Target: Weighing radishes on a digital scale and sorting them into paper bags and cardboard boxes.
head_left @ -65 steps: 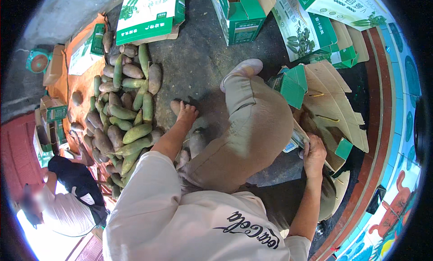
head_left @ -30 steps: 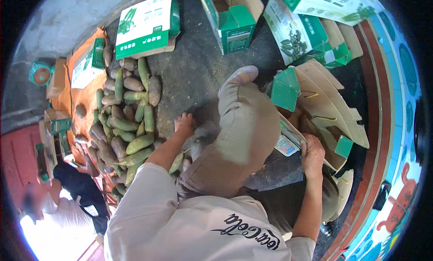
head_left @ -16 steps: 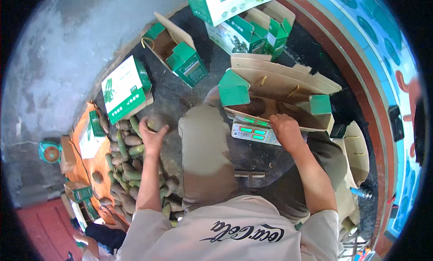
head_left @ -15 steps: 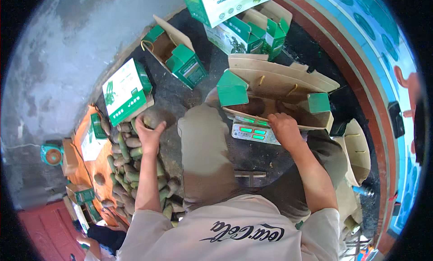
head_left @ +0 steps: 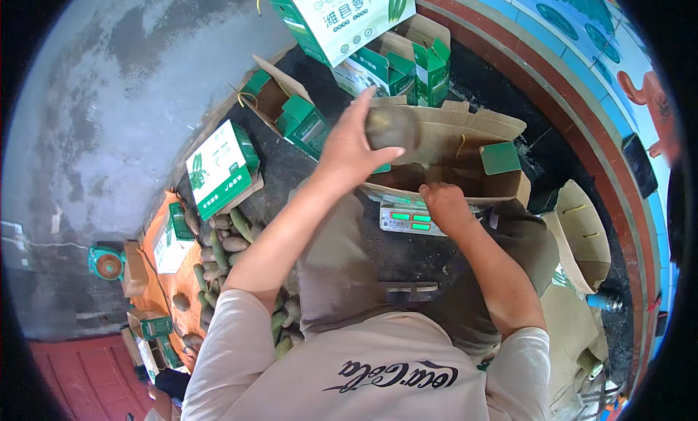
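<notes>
A pile of radishes (head_left: pixel 235 243) lies at left. To its right stands an open carton (head_left: pixel 436 134), a scale (head_left: pixel 414 216) showing at its near side. The right hand (head_left: pixel 447 204) has its grip closed on the near rim; the left hand (head_left: pixel 352 148) grasps a blurred radish (head_left: pixel 392 127) above the left end.

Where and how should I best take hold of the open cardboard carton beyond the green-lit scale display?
Probably best at the rim of its near wall, coming from your own side, where your right hand holds the open cardboard carton. That edge faces you and the top gapes open, so fingers can hook over it, while the far side stands taller.
</notes>
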Demonstrator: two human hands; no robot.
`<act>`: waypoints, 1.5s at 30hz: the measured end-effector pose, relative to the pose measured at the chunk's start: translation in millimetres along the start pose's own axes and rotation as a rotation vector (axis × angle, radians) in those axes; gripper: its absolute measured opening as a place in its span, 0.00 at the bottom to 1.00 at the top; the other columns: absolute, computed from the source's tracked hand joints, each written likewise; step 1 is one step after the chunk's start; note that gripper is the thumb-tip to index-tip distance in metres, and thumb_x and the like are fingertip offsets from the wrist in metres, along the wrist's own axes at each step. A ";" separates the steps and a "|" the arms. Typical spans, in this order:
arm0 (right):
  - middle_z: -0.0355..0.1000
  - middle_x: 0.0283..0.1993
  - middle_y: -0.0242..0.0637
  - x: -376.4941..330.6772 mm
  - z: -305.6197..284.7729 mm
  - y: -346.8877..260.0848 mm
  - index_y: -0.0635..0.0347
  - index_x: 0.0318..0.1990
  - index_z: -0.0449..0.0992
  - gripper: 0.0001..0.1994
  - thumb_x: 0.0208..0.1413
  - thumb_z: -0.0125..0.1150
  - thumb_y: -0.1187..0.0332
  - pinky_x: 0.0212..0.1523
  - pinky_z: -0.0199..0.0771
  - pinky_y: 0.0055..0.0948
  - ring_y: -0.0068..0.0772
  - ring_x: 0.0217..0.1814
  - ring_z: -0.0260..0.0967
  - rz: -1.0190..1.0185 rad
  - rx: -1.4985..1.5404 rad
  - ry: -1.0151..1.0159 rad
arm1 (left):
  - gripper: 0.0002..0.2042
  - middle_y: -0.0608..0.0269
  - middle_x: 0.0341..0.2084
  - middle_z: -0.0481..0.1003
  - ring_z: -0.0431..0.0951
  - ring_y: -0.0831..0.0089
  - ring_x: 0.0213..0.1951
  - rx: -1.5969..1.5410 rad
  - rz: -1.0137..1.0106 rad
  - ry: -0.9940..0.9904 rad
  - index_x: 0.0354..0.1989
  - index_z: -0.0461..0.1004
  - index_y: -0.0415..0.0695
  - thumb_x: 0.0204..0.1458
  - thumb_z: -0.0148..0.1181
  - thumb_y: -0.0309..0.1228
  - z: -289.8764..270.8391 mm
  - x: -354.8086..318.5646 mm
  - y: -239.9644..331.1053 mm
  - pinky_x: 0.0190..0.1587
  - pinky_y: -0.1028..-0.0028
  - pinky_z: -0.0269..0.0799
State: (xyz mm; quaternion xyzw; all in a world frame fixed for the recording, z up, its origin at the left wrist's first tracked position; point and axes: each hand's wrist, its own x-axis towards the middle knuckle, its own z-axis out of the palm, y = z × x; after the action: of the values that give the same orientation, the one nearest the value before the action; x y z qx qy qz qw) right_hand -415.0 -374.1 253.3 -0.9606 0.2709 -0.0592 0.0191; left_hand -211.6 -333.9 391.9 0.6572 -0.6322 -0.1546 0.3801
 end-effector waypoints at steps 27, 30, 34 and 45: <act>0.67 0.31 0.46 -1.4 -9.7 10.1 0.62 0.35 0.67 0.07 0.47 0.55 0.75 0.34 0.67 0.42 0.52 0.34 0.67 0.029 0.181 -0.086 | 0.28 0.52 0.48 0.69 0.67 0.56 0.53 0.327 -1.143 -0.857 0.54 0.64 0.49 0.41 0.62 0.39 76.3 -410.3 -255.7 0.53 0.62 0.65; 0.66 0.29 0.45 3.1 -17.9 -0.7 0.61 0.33 0.68 0.06 0.46 0.56 0.74 0.32 0.68 0.42 0.49 0.33 0.66 -0.009 0.224 0.009 | 0.33 0.52 0.53 0.64 0.63 0.55 0.55 0.261 -1.069 -0.924 0.59 0.56 0.51 0.42 0.62 0.37 99.5 -415.9 -241.8 0.54 0.59 0.64; 0.67 0.31 0.45 -1.1 -18.9 1.9 0.62 0.36 0.69 0.08 0.47 0.56 0.75 0.33 0.68 0.42 0.49 0.34 0.67 0.039 0.222 -0.034 | 0.39 0.52 0.56 0.58 0.60 0.53 0.58 0.269 -0.985 -0.974 0.63 0.46 0.53 0.42 0.61 0.33 122.3 -397.2 -234.4 0.54 0.56 0.63; 0.69 0.31 0.46 2.5 -22.3 -2.2 0.63 0.34 0.70 0.05 0.49 0.56 0.73 0.36 0.69 0.39 0.49 0.35 0.68 0.075 0.191 -0.043 | 0.49 0.42 0.52 0.62 0.67 0.48 0.51 -0.047 -1.413 -0.648 0.64 0.41 0.49 0.34 0.69 0.38 168.2 -414.0 -274.7 0.52 0.58 0.66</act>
State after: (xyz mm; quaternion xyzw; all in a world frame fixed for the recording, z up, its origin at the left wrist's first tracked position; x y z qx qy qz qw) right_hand -414.5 -373.7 275.8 -0.9446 0.2992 -0.0636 0.1188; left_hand -193.8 -16.6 -25.5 0.8180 -0.1397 -0.5580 0.0015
